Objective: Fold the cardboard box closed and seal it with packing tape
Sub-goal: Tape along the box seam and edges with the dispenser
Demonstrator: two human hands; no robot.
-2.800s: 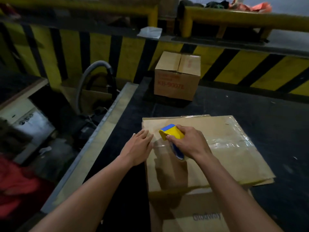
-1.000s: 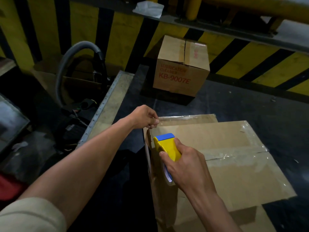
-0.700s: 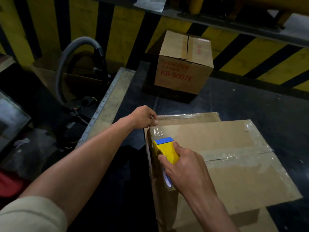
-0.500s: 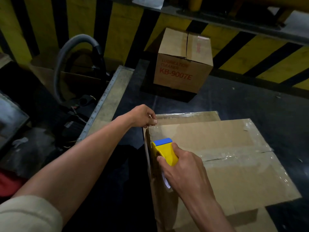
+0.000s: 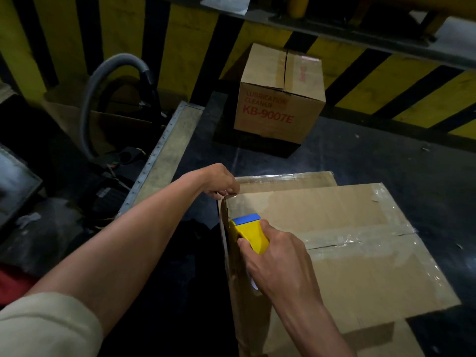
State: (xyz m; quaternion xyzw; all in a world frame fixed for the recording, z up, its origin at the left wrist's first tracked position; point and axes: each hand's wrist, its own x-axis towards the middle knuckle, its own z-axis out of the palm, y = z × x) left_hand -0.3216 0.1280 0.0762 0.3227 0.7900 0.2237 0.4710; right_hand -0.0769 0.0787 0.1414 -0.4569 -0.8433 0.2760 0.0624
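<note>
— What colour is the tape dispenser (image 5: 249, 234)?

— Bright yellow, with a blue cap at the far end. The cardboard box (image 5: 342, 256) under it is plain brown, crossed by glossy clear tape (image 5: 355, 237) (it shines pale where light hits it).

— And behind?

— The wall (image 5: 180, 45) carries slanted yellow and black stripes. The smaller box (image 5: 278, 99) is the same brown, printed in red letters. The hose (image 5: 103, 81) is grey, the counter (image 5: 386, 155) near black.

— The sleeve (image 5: 49, 328)?

— Beige. A patch of red cloth (image 5: 11, 279) shows at the left edge.
</note>
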